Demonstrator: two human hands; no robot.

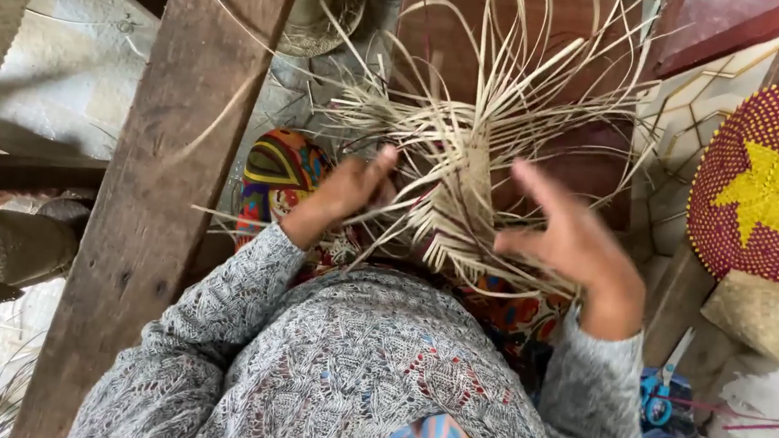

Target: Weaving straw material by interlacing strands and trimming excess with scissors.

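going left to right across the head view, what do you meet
wooden plank → left hand → woven straw piece → right hand → blue-handled scissors → round red mat with yellow star

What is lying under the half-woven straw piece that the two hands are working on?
Under the straw weaving, colourful patterned cloth and dark wood show. Whatever lies directly beneath its centre is covered.

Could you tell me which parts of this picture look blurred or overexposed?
Head view: the right hand is smeared by motion blur, the left hand softer too; the straw weave and sweater are sharper; daylight washes out the lower left corner; edges bend from wide-angle distortion.
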